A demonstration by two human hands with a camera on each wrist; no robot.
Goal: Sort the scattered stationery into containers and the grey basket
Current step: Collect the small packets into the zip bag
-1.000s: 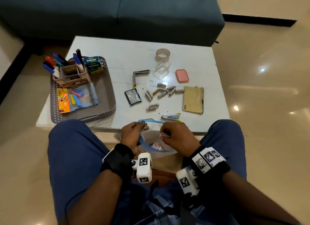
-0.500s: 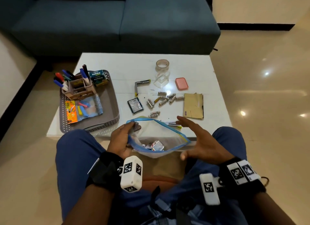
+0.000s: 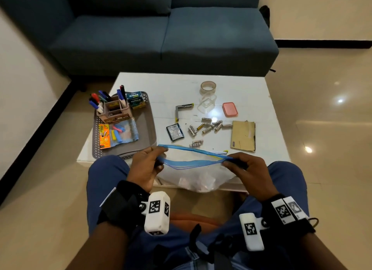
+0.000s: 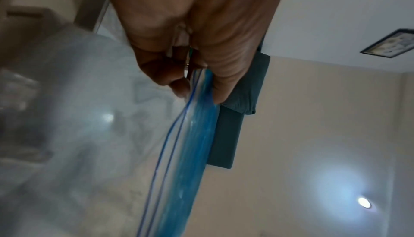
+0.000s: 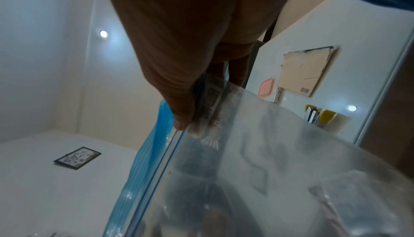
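A clear zip bag [image 3: 197, 175] with a blue seal strip [image 3: 193, 152] hangs over the table's near edge, with small packets inside. My left hand [image 3: 150, 165] pinches the strip's left end [image 4: 201, 88]. My right hand [image 3: 239, 165] pinches its right end [image 5: 197, 113], stretching the mouth flat. Several batteries [image 3: 207, 126] lie loose mid-table. The grey basket [image 3: 145, 129] at the left holds a pen holder [image 3: 112, 108] with markers, a green box [image 3: 135, 99] and a packet of chalk [image 3: 118, 134].
On the white table [image 3: 261, 92] lie a tape roll [image 3: 208, 86], a clear box [image 3: 206, 101], a pink lid [image 3: 229, 109], a brown envelope [image 3: 243, 136], a dark card [image 3: 174, 130], a stapler [image 3: 182, 109] and a staple strip [image 3: 221, 152]. A blue sofa [image 3: 161, 38] stands behind.
My right hand dropped an item into the open bag, drew out, and now pinches the strip's right end. The bag's mouth went from wide open to pulled nearly flat.
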